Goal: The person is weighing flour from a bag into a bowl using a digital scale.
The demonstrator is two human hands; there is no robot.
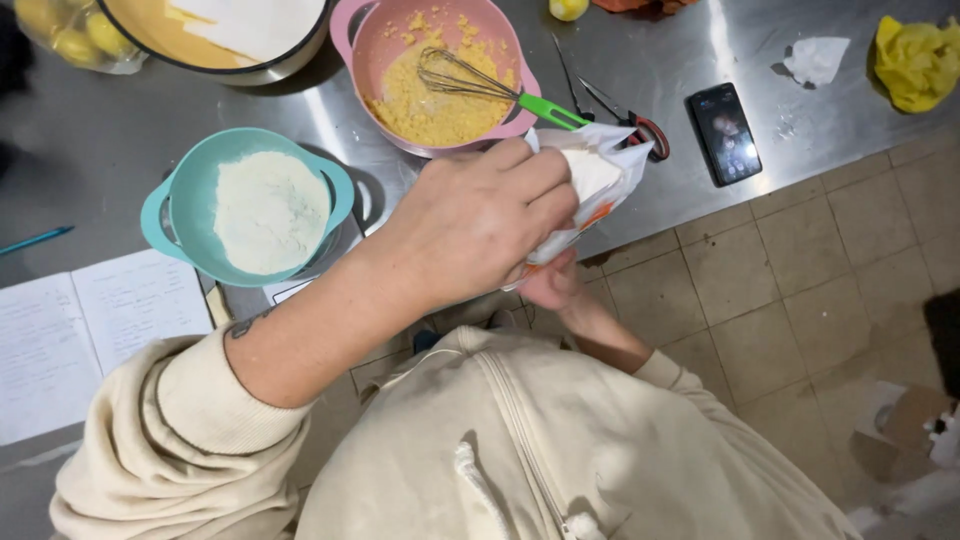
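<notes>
Paper bag (pixel 600 175) clasped between left hand (pixel 480 220) and right hand (pixel 550 285).

- Upper and left frame: brushed stainless-steel counter (pixel 90 150), its front edge running diagonally from lower left to upper right.
- Top centre: pale streaks of overhead light reflected on the metal.
- Right and lower right: floor (pixel 800 300) of square beige tiles with darker grout lines.
- Lower right corner: flattened cardboard (pixel 905 415) lying on the tiles.
</notes>
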